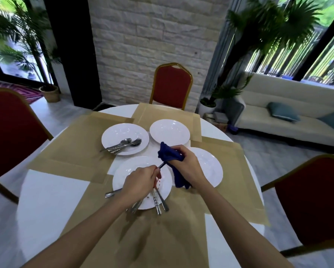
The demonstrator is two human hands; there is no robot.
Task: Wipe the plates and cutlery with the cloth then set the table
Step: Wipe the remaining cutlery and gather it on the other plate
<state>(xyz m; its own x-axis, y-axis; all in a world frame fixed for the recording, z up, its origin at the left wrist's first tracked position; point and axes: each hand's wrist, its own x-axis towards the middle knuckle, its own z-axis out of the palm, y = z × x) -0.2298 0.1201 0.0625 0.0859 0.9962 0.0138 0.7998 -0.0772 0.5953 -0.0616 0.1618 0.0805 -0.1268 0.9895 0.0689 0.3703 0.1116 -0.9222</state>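
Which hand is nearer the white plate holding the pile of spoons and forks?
Left. The left hand is just below that white plate; the right hand, gripping the blue cloth, is farther right.

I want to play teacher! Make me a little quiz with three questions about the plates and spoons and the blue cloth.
1. How many white plates are on the table?
2. True or false: the blue cloth is lying flat on the far plate.
3. Which plate has red smears on it? A) the near plate under the hands B) the far left plate C) the right plate

Key
1. Four.
2. False. The right hand holds it bunched around one end of a piece of cutlery, while the left hand grips the other end.
3. A. More cutlery lies on that plate too, and a small pile rests on the far left plate.
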